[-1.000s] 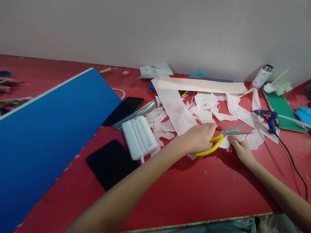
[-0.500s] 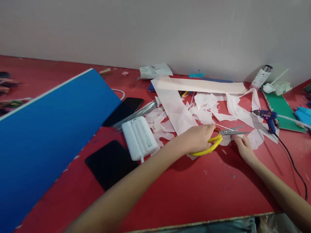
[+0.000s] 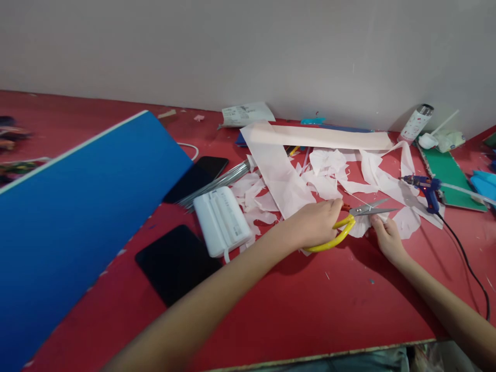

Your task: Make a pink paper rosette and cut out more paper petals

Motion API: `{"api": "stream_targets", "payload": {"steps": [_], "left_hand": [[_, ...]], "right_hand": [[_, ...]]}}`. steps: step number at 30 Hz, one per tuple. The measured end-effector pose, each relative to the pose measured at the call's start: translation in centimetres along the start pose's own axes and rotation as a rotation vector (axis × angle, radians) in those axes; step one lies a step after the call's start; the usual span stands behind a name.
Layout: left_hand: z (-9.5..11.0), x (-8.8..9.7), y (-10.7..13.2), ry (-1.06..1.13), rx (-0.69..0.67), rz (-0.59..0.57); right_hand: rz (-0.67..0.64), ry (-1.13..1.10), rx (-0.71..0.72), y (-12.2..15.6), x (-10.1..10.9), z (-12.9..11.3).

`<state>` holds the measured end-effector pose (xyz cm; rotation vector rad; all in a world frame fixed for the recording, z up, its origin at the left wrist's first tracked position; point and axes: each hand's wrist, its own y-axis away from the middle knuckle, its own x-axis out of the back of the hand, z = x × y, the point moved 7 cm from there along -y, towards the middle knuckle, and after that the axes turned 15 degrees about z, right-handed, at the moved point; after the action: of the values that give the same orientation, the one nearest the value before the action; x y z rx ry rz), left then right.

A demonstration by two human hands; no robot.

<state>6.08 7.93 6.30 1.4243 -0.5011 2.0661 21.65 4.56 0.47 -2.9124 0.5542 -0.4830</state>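
My left hand (image 3: 320, 223) is closed on the handles of the yellow-handled scissors (image 3: 341, 238). Their blades are spread and point right, passing just above the fingers of my right hand (image 3: 388, 237). Thumb and fingers of that hand pinch a pale pink paper piece (image 3: 360, 227), which hangs below the blades. A thin white wire-like strand slants up and left across the blades; I cannot tell where its lower end is held. Behind both hands lie many paper scraps (image 3: 327, 163) and a long pale paper strip (image 3: 279, 173).
A blue glue gun (image 3: 426, 188) with a black cord lies to the right, near a green board (image 3: 449, 175) and a tumbler (image 3: 416, 124). Leftward are a white power bank (image 3: 222, 222), a black tablet-like slab (image 3: 176, 263), a phone (image 3: 209, 168), wire bundle (image 3: 220, 181) and large blue board (image 3: 89, 217).
The paper piece under the blades has shifted slightly left and shows more of its surface. The thin strand now lies a little higher and steeper. Both hands stay almost in place.
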Motion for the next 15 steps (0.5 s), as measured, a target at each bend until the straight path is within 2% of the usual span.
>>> {"api": "stream_targets", "payload": {"steps": [10,15], "left_hand": [[0.1,0.0,0.0,-0.012,-0.011,-0.055],[-0.2,-0.4,-0.1,-0.013,-0.014,-0.082]], "right_hand": [[-0.004,-0.101,-0.064,0.0,-0.3,-0.5],[-0.04,-0.151,-0.129,0.3,-0.6,0.7]]}}
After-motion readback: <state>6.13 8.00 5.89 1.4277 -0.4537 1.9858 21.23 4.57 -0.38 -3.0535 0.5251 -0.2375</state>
